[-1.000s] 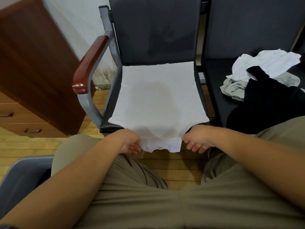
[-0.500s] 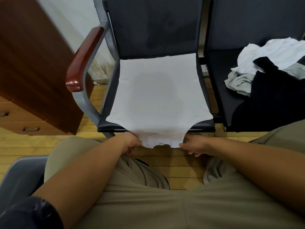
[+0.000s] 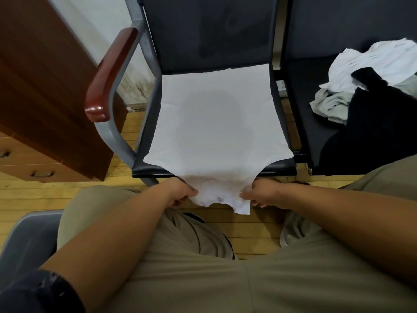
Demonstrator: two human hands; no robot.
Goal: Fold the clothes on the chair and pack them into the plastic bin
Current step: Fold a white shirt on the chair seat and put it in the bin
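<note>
**A:** Where is the piece being folded?

**B:** The white garment (image 3: 214, 123) lies spread flat over the seat of the dark chair (image 3: 203, 30). Its far edge reaches the foot of the backrest. Its narrow near end hangs off the front of the seat, above the wooden floor (image 3: 248, 227) and between the person's knees.

**A:** And the grip on each side?

**B:** Both are clamped on that hanging end. The left grip (image 3: 180, 193) has its fingers curled in, with the cloth's left edge bunched against them. The right grip (image 3: 261, 194) does the same on the right edge, with the fabric gathered at its fingertips. Neither is spread open. The two sit level with each other just below the seat front, with the loose end between them.

**A:** Is the cloth pulled taut?

**B:** It is smooth across the seat. Small creases show only where the fingers gather it.

**A:** What about the rest of the clothes?

**B:** They sit in a heap on the neighbouring seat to the right. A crumpled white piece (image 3: 372, 62) is at the back, a pale grey one (image 3: 331, 105) is beside it, and a black garment (image 3: 379, 123) is draped over the front. Neither grip touches the heap.

**A:** And the bin?

**B:** A grey plastic bin (image 3: 33, 215) shows at the lower left, beside the person's left thigh. Only part of its rim and wall is in view, so I cannot tell what is inside.

**A:** Anything else nearby?

**B:** The chair has a red-brown armrest (image 3: 110, 73) on its left, and a wooden cabinet (image 3: 45, 75) stands beyond it.
</note>
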